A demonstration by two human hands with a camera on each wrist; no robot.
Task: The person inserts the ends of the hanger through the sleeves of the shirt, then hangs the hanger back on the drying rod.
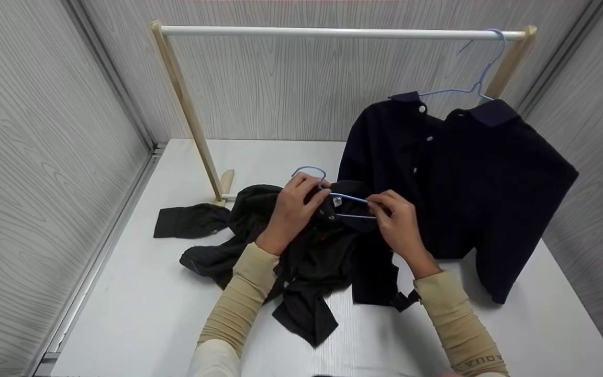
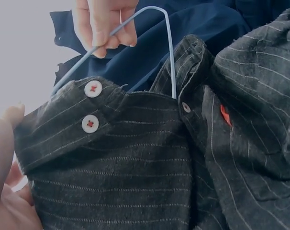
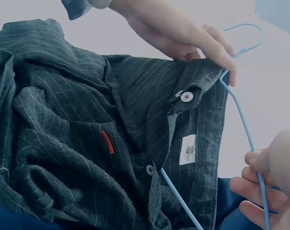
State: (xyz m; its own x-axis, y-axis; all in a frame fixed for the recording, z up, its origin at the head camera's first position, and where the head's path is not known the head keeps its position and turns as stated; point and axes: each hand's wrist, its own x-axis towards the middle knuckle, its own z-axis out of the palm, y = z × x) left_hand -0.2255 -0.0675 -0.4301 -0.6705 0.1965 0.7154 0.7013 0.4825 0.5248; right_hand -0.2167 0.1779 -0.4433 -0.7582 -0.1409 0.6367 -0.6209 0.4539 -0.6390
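Observation:
A dark pinstriped shirt (image 1: 327, 256) with white buttons lies crumpled on the white table, its collar lifted. My left hand (image 1: 292, 207) grips the collar beside the neck of a blue wire hanger (image 3: 243, 112). One arm of that hanger runs inside the shirt; the other sticks out past the collar. My right hand (image 1: 398, 222) pinches this outer wire between thumb and fingers. In the right wrist view, a white label (image 3: 187, 149) shows inside the collar, and a red tag (image 3: 107, 142) sits on the shirt front. The hanger's far end inside the shirt is hidden.
A garment rack with a white rail (image 1: 333, 32) and wooden posts stands at the back of the table (image 1: 123, 314). From its right end a navy shirt (image 1: 469, 173) hangs on another blue hanger (image 1: 482, 78), its lower part close to my right arm. Grey wood-grain panels enclose the table.

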